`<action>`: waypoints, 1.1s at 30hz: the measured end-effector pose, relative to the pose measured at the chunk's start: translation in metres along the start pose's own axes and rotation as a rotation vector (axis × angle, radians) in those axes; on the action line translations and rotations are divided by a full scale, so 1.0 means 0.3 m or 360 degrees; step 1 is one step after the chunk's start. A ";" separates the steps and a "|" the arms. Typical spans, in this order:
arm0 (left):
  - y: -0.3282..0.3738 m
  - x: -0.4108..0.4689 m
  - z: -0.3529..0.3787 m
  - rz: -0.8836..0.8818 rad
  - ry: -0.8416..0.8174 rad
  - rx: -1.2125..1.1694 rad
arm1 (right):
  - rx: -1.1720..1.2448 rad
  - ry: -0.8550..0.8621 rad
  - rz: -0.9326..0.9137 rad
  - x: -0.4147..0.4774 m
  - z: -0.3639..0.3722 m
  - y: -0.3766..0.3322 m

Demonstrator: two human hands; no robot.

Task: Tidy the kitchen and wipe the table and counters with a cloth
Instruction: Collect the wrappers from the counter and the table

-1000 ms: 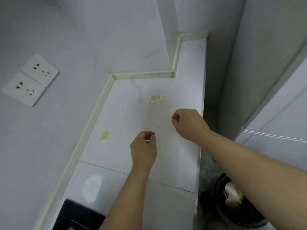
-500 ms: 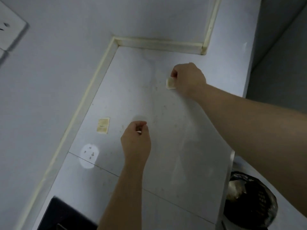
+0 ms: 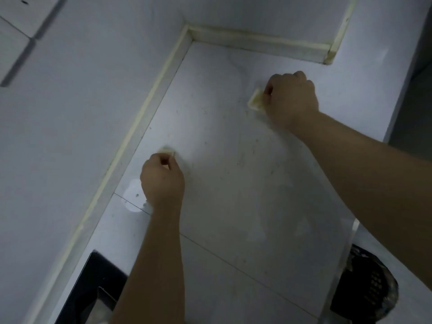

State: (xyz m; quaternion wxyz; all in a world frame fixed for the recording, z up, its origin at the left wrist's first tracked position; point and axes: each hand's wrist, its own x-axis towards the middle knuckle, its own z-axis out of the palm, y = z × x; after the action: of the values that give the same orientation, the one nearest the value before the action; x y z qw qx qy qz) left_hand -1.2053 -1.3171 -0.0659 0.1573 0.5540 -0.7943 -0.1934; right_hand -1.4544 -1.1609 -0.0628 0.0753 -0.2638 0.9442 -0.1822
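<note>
Two small yellowish square pads lie on the white, speckled counter (image 3: 233,183). My right hand (image 3: 291,99) pinches the far pad (image 3: 256,100), whose near edge is lifted off the surface. My left hand (image 3: 162,178), fingers curled, is at the near pad (image 3: 167,151) beside the left wall; the fingers cover most of that pad, and only its far edge shows. No cloth is in view.
Yellowed sealing strips (image 3: 257,44) run along the walls. Wall sockets (image 3: 21,26) sit at upper left. A black hob corner (image 3: 88,288) lies at the bottom left. Below the counter's right edge stands a black-lined bin (image 3: 367,291).
My left hand moved left and forward onto the near pad. My right hand reached the far pad, took hold of it and tilted it up. The camera leaned closer.
</note>
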 end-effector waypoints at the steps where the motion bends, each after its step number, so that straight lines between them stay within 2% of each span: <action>1: -0.025 0.033 -0.007 -0.0040 0.0037 0.0041 | 0.0250 -0.0011 0.0031 -0.025 -0.004 -0.015; 4: -0.106 0.116 -0.018 -0.0225 0.0035 0.0184 | 0.0910 -0.0103 0.0142 -0.118 0.004 -0.093; 8: -0.143 0.126 -0.007 -0.0346 -0.0107 0.0288 | 0.1224 -0.0358 0.0291 -0.221 0.048 -0.185; 16: -0.131 0.123 0.000 -0.0321 -0.0120 0.0246 | 0.1206 -0.0566 0.0323 -0.314 0.095 -0.241; 22: -0.069 0.023 -0.106 -0.0228 -0.0036 -0.0320 | 0.1521 -0.0692 0.0547 -0.352 0.048 -0.243; 25: -0.049 -0.079 -0.176 -0.0136 -0.0049 -0.0433 | 0.1519 -0.0709 0.0529 -0.387 0.028 -0.230; 31: -0.082 -0.270 -0.231 -0.0333 -0.0314 -0.0743 | 0.1526 -0.0749 0.0519 -0.507 -0.007 -0.216; 33: -0.078 -0.355 -0.263 -0.0388 -0.0329 -0.0817 | 0.1549 -0.0716 0.0525 -0.575 -0.018 -0.217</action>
State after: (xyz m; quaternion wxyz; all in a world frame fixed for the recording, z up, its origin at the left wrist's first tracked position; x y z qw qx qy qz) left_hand -1.1136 -1.2348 -0.0119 0.1863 0.5648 -0.6589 -0.4606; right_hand -1.2784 -1.1203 -0.0248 0.4155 -0.0799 0.7407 -0.5219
